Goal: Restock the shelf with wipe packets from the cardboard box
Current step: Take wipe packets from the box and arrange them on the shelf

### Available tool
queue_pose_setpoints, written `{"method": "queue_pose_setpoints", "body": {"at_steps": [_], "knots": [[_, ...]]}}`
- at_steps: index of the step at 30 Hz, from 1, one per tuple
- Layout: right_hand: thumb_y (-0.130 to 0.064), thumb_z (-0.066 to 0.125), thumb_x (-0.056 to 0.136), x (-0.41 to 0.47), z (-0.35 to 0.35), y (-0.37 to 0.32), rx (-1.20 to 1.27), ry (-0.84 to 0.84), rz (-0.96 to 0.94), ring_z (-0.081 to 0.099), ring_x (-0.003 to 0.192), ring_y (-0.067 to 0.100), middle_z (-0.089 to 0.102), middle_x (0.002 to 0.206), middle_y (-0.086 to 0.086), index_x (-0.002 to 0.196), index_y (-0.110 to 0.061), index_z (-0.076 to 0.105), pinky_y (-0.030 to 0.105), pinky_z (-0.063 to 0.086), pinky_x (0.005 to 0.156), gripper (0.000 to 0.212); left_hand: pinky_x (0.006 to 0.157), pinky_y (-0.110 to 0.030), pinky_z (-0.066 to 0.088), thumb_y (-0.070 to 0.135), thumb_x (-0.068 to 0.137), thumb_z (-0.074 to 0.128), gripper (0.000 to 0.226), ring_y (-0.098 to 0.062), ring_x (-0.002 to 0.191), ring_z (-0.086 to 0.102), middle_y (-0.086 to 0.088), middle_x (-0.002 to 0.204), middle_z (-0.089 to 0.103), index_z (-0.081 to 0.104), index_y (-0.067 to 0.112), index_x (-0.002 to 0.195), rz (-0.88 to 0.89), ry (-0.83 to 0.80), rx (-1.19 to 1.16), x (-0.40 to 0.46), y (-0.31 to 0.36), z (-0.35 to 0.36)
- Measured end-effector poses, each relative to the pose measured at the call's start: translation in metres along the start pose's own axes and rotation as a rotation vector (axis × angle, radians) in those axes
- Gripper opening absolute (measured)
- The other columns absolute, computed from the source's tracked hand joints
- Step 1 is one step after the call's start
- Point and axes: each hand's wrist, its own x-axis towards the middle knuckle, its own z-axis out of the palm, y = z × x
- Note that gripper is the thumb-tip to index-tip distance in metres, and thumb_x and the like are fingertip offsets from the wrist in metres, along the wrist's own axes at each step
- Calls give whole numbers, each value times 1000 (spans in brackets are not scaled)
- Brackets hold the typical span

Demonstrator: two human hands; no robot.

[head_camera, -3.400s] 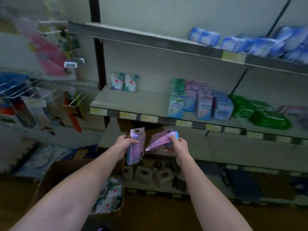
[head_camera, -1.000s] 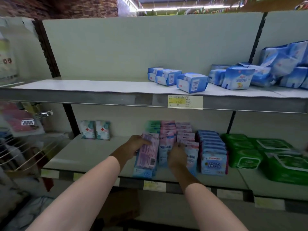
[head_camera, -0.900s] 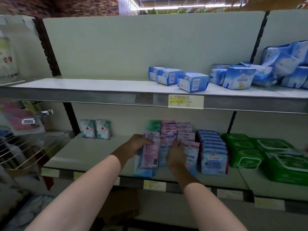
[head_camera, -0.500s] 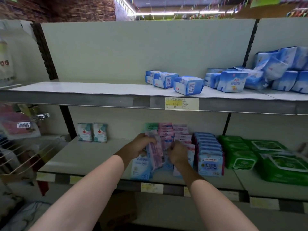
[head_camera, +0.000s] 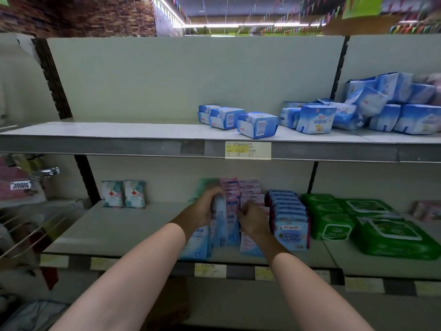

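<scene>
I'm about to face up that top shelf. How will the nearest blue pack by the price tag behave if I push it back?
The blue pack looks like a soft-wrapped block lying flat, so it should slide rather than tip. Its glossy film on the smooth shelf probably slides easily. It sits skewed, so it may swivel.

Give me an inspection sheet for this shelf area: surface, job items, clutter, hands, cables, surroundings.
Surface: middle shelf, left part bare.
Job's things: wipe packet upright, going into the pink-and-blue packet rows.
Clutter: two red-cross packs; dark blue packs; green packs.
Hands: left hand grips the packet; right hand, fingers curled, at the rows.
Cables: nothing seen.
Surroundings: upper shelf with blue packs; price label.
</scene>
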Motion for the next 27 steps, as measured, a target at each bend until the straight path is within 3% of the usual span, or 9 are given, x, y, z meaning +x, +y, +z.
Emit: {"method": "queue_pose_setpoints", "body": {"at_steps": [3,7,10,12,14,16,20,25,27], "knots": [[-29,54,97,-2,-1,-1,-1,-14,-13,58,77,21,62,82,5,79,-19,48,30,42,61,22,75,-32,54,23,80,77,15,-20,83,68,-7,94,72,70,19,93,53,44,214,-4,2,11],[-22,54,93,-6,-5,1,9,-36,-6,63,75,23,60,74,1,73,-20,48,35,52,66,22,59,-14,51,20,74,84,26,-7,73,66,-11,104,73,69,12,93,190,164,537,6,0,13],[-20,51,94,-9,-6,4,35,-36,30,65,73,23,64,78,5,77,-18,51,38,56,69,17,72,-23,55,17,76,82,32,-12,73,63,-11,91,71,69,-3,96,213,322,752,20,2,7],[-16,51,94,-11,-8,5,23,-53,49,66,75,24,65,80,6,77,-19,50,39,58,70,17,77,-32,57,18,81,78,19,-18,73,59,-12,84,68,68,2,85,234,296,926,23,5,6],[-15,51,94,-14,-9,8,28,-92,63,68,73,27,66,82,11,75,-17,49,42,59,66,19,70,-28,48,17,87,70,19,-17,71,53,-6,75,59,58,11,74,251,246,1056,23,3,7],[-13,50,94,-16,-9,9,34,-126,67,69,72,30,68,81,15,73,-14,51,43,59,62,21,67,-27,42,15,91,64,20,-15,68,48,-2,72,54,54,13,73,232,176,1099,22,-4,5],[-10,48,96,-21,-7,9,55,-191,52,65,56,19,64,72,12,69,-12,52,28,52,43,28,74,-34,53,10,86,64,6,-18,76,58,-5,83,64,66,5,84,206,101,1227,25,-17,-4],[-18,59,92,-25,-1,8,71,-368,60,67,57,18,66,77,8,87,-13,56,31,56,49,7,68,-26,50,3,85,58,17,-11,69,57,2,75,62,64,13,73,240,116,1255,19,-14,-4],[-20,70,86,-31,0,6,100,-457,14,63,64,16,63,82,2,90,-18,54,26,48,47,16,74,-31,53,6,84,57,14,-18,76,62,-3,80,67,67,10,76,235,128,1295,16,-12,-8]]}}
